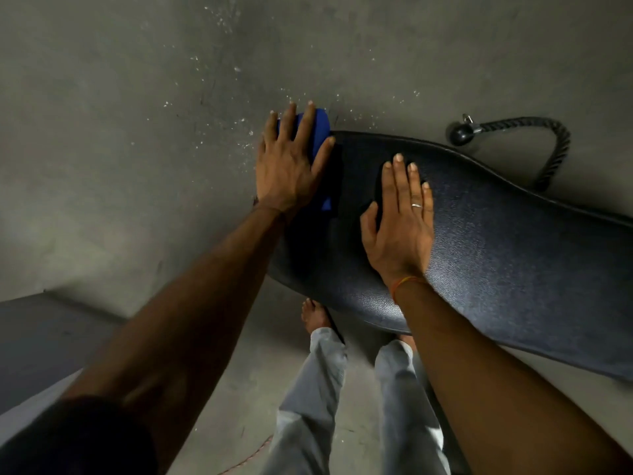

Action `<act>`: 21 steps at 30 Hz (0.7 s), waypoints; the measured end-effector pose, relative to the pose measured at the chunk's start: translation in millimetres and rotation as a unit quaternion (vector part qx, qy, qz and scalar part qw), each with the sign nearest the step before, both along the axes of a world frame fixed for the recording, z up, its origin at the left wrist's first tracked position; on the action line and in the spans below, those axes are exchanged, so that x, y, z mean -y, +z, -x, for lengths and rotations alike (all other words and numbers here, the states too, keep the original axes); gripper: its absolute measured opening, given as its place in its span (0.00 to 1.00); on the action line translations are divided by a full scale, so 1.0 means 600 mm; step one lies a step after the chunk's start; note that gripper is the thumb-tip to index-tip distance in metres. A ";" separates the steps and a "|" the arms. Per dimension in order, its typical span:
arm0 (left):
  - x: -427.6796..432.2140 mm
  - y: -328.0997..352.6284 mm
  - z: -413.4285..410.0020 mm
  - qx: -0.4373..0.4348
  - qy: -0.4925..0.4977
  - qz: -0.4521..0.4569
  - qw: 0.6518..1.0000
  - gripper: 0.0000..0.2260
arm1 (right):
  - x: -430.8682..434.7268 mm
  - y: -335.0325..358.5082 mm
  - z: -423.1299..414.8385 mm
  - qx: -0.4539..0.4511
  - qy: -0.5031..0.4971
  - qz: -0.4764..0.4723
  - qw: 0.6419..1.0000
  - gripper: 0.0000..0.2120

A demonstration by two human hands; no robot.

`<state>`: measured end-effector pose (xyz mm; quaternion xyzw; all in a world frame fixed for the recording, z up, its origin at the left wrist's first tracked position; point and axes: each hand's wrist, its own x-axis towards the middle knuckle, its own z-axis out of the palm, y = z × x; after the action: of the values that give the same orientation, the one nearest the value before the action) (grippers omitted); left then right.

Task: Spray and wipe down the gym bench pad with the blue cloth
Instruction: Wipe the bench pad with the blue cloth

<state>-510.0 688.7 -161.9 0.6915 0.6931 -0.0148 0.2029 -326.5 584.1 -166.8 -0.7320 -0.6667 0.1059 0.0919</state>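
Observation:
The black textured gym bench pad (496,255) runs from the centre to the right edge. At its left end lies the blue cloth (320,126), mostly covered by my left hand (291,162), which presses flat on it with fingers spread. My right hand (400,221) rests palm down on the pad a little to the right, fingers together, holding nothing. No spray bottle is in sight.
A black rope cable attachment (534,138) with a rubber ball end lies on the concrete floor (137,132) behind the pad. My bare feet and grey trouser legs (315,389) stand just in front of the pad. A darker mat edge (41,337) sits at the lower left.

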 end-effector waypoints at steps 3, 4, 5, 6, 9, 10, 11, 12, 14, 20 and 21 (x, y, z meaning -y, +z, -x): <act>0.111 0.009 0.014 -0.017 0.003 -0.048 0.999 0.34 | -0.001 0.004 0.000 -0.001 0.000 0.003 1.000 0.31; 0.154 0.010 0.021 -0.016 0.011 -0.050 0.999 0.35 | -0.002 0.004 -0.001 -0.002 -0.001 0.005 1.000 0.31; 0.193 0.008 0.028 -0.011 0.020 -0.043 0.999 0.35 | -0.003 0.005 -0.001 -0.005 -0.001 0.006 1.000 0.31; 0.220 0.007 0.034 -0.006 0.031 -0.029 0.999 0.35 | -0.003 0.004 -0.002 -0.006 -0.002 0.006 1.000 0.31; 0.205 0.003 0.041 0.020 0.061 0.004 0.998 0.35 | -0.003 0.002 -0.001 -0.006 -0.004 0.000 1.000 0.30; 0.174 0.004 0.041 0.035 0.066 0.004 0.997 0.34 | -0.003 0.002 -0.001 -0.006 -0.002 -0.001 1.000 0.30; 0.134 0.003 0.041 0.053 0.066 0.000 0.996 0.34 | -0.003 0.001 -0.001 -0.004 -0.002 -0.001 1.000 0.31; 0.091 0.003 0.039 0.071 0.061 0.002 0.996 0.33 | -0.003 0.000 -0.002 -0.001 -0.003 0.000 1.000 0.31; 0.031 0.001 0.033 0.072 0.046 -0.007 0.996 0.33 | -0.003 0.000 -0.002 0.002 -0.001 0.002 1.000 0.30; 0.195 0.009 0.030 0.005 0.009 -0.057 0.998 0.33 | -0.003 0.004 0.001 0.005 -0.002 0.011 1.000 0.30; 0.228 0.008 0.037 0.007 -0.003 -0.059 0.998 0.33 | -0.002 0.005 0.001 0.004 -0.002 0.012 1.000 0.30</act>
<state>-532.0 552.1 -157.1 0.7043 0.6894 0.0308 0.1666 -327.1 585.5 -163.9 -0.7352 -0.6640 0.1102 0.0808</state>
